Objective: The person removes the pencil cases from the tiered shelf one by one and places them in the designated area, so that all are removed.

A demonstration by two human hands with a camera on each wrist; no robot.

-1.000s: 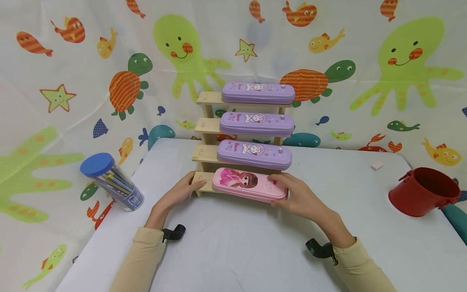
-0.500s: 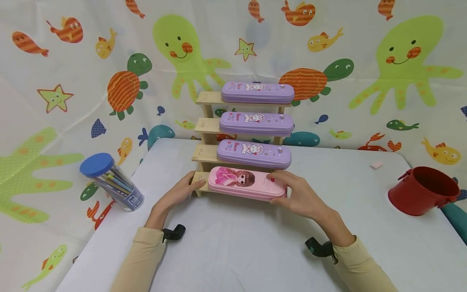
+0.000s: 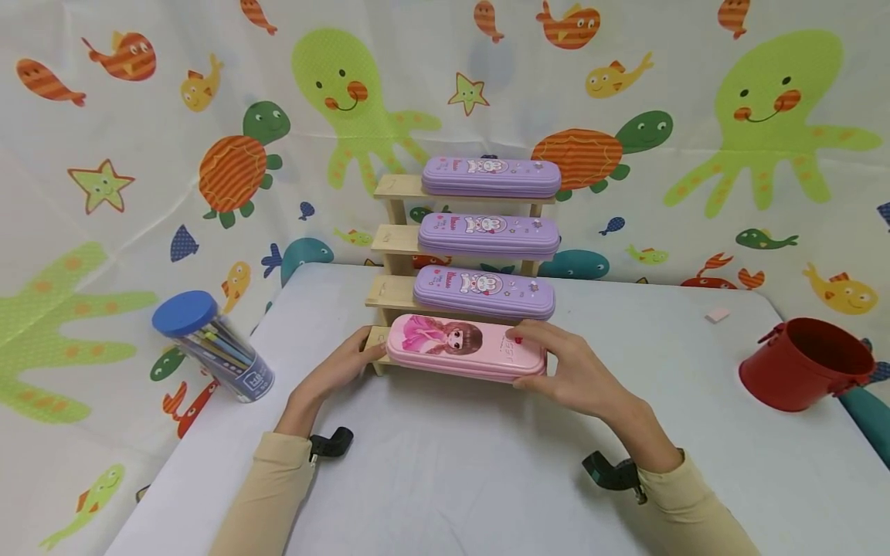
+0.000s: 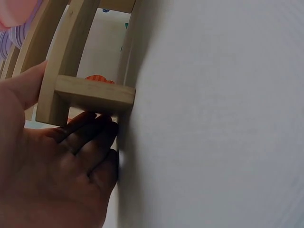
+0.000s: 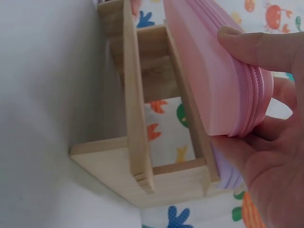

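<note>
A wooden step stand (image 3: 393,239) rises at the middle of the table in the head view. My right hand (image 3: 580,374) grips the right end of a pink pencil case (image 3: 438,363) with a doll picture on its lid. The case lies along the lowest step, slightly slanted; in the right wrist view its zipped side (image 5: 249,95) is between thumb and fingers. My left hand (image 3: 339,372) holds the left end of that step, thumb above and fingers curled below the board (image 4: 52,90). Purple pencil cases lie on the upper steps: top (image 3: 490,177), second (image 3: 488,235) and third (image 3: 484,293).
On the left stands a clear tub of pens with a blue lid (image 3: 185,312). A red bucket (image 3: 799,371) is at the right side of the white table (image 3: 445,471), with a small pale pink block (image 3: 718,315) behind it. A sea-animal curtain (image 3: 487,85) hangs at the back.
The pink pencil case has shifted left along the lowest step, its left end now closer to my left thumb. My right hand keeps its grip; the left hand and purple cases stay put.
</note>
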